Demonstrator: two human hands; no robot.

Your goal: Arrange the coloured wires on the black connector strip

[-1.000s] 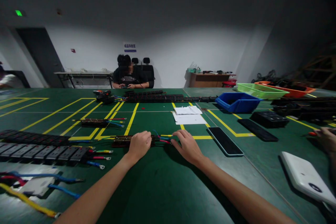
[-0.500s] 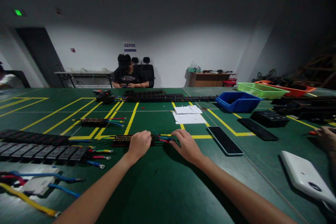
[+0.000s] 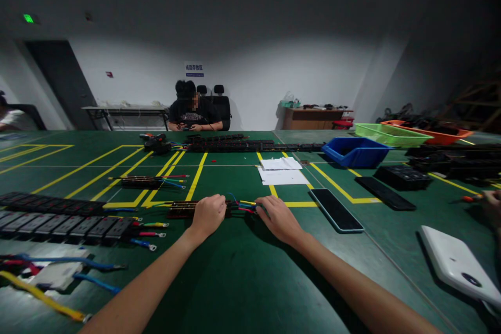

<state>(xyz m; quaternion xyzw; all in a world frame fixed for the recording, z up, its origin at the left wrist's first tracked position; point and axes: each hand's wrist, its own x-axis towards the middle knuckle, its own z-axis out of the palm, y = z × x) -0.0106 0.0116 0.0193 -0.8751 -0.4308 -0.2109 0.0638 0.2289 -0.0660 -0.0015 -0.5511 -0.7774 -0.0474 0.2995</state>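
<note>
A dark strip assembly with brass-coloured bars (image 3: 182,210) lies across the green table in front of me. My left hand (image 3: 210,214) is closed over its right part. Coloured wires (image 3: 246,206) in blue, yellow and red come out beyond that hand. At their far ends, my right hand (image 3: 275,214) has its fingers bent together around the wire tips, which its fingers partly hide. A similar smaller assembly (image 3: 141,181) with ring-ended wires rests farther off to the left.
Black socket strips (image 3: 66,225) and a white block (image 3: 62,271) with thick cables lie left. Papers (image 3: 282,171) and a blue bin (image 3: 354,152) stand beyond my hands. A phone (image 3: 336,211) and white device (image 3: 457,261) lie right. Another person's hand (image 3: 491,206) holds a red-handled tool.
My right hand's fingers have drawn slightly closer together at the wire ends, moving a little right. My left hand stays in place. The other person's hand at the right edge has shifted right.
</note>
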